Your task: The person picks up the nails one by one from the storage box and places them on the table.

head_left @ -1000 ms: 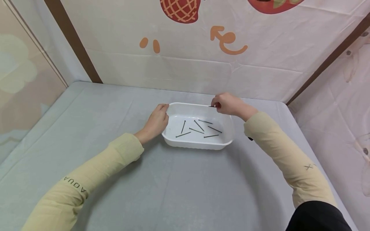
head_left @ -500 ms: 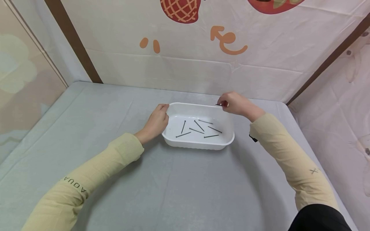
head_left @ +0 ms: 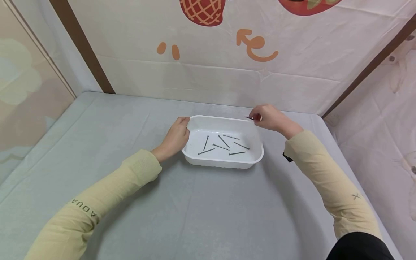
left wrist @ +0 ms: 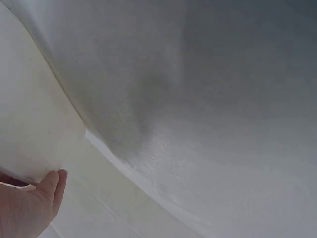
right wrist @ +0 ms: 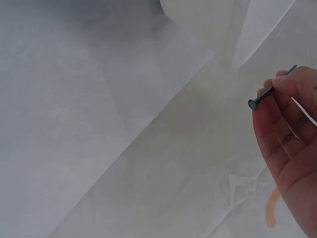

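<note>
A white rectangular plastic tray (head_left: 221, 163) stands on the table in the head view, with several dark nails (head_left: 221, 147) scattered over its floor. My left hand (head_left: 173, 138) grips the tray's left rim at the far corner; in the left wrist view only part of that hand (left wrist: 29, 208) shows at the lower left. Over the tray's far right corner, my right hand (head_left: 271, 119) pinches one nail (right wrist: 262, 97) between thumb and fingertips. The nail's flat head and part of its shank show in the right wrist view, while the fingers cover its middle.
A grey cloth (head_left: 214, 213) covers the table. Behind it hangs a pale curtain (head_left: 208, 81) with printed fruit shapes, close to the table's far edge. Another curtain (head_left: 383, 119) borders the right side, and a patterned panel (head_left: 29, 90) the left.
My right hand has moved a little to the right along the tray's far rim, still pinching the nail. The left hand, the tray and the nails inside stay put.
</note>
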Tool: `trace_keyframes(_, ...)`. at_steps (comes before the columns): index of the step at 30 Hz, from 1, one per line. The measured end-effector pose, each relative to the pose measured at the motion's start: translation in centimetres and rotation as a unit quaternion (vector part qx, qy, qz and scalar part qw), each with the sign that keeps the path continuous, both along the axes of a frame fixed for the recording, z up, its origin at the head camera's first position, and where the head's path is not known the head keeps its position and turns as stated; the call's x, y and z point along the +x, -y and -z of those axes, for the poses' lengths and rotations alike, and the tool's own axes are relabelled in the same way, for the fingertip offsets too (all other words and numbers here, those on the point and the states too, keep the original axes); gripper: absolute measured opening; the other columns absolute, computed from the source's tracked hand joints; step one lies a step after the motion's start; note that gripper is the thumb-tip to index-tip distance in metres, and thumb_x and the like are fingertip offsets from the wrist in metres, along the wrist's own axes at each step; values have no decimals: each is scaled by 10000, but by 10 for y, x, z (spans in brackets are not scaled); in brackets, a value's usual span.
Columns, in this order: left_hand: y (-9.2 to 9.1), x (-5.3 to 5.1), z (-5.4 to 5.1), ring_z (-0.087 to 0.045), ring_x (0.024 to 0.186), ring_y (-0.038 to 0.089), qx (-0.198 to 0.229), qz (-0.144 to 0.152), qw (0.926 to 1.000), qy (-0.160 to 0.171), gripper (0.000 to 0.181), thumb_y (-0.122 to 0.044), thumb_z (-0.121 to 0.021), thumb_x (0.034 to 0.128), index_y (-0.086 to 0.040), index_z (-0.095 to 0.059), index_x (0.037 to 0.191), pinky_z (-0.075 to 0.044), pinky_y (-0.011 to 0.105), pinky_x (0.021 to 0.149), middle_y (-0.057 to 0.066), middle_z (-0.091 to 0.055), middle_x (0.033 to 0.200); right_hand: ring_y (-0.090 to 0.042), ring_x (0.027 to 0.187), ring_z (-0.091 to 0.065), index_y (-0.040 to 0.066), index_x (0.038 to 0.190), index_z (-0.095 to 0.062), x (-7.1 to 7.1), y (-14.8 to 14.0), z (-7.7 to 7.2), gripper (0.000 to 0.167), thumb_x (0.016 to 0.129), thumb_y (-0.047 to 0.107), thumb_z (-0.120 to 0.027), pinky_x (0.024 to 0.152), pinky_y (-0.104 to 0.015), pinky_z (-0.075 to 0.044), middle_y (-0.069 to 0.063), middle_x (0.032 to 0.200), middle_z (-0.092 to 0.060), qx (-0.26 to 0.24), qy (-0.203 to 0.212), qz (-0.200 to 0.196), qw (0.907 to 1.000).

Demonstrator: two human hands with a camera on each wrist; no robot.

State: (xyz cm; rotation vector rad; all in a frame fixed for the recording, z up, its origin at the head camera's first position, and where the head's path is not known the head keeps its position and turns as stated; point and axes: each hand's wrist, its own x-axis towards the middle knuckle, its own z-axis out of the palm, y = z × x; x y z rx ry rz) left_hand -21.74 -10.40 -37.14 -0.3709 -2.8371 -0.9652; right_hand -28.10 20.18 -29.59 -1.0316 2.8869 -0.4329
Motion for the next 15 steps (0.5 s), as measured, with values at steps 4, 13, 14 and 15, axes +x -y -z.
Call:
trace_keyframes(4, 0, 1, 0, -410, 1221, 334, -17, -15, 10000, 40, 430, 19, -361, 908, 123, -351, 1325, -398, 377, 994, 243, -382, 1327, -233, 740, -560, -57, 941, -663, 1, -5, 2, 213, 767, -76, -544, 683, -363, -503, -141, 837, -629, -92, 59, 80, 9999)
trace_keyframes(13, 0, 2, 0, -405, 1223, 334, 31, 2, 10000, 63, 434, 18, -352, 907, 122, -347, 1328, -394, 382, 996, 242, -376, 1331, -233, 743, -573, -61, 942, -657, 1, -18, 7, 208, 760, -62, -557, 682, -357, -507, -133, 814, -631, -255, 117, 276, 9992)
trace_keyframes(14, 0, 2, 0, -406, 1223, 334, 30, 3, 10000, 58, 435, 18, -351, 907, 122, -346, 1329, -394, 382, 996, 243, -377, 1330, -237, 746, -576, -63, 944, -655, 1, -20, 7, 207, 763, -60, -555, 687, -361, -509, -139, 816, -633, -255, 136, 272, 9992)
trace_keyframes(15, 0, 2, 0, -406, 1223, 334, 32, 2, 10000, 53, 435, 18, -350, 906, 123, -346, 1329, -395, 381, 996, 243, -377, 1330, -237, 747, -577, -64, 944, -654, 1, -21, 8, 205, 765, -57, -555, 687, -364, -511, -140, 818, -633, -255, 159, 286, 9991)
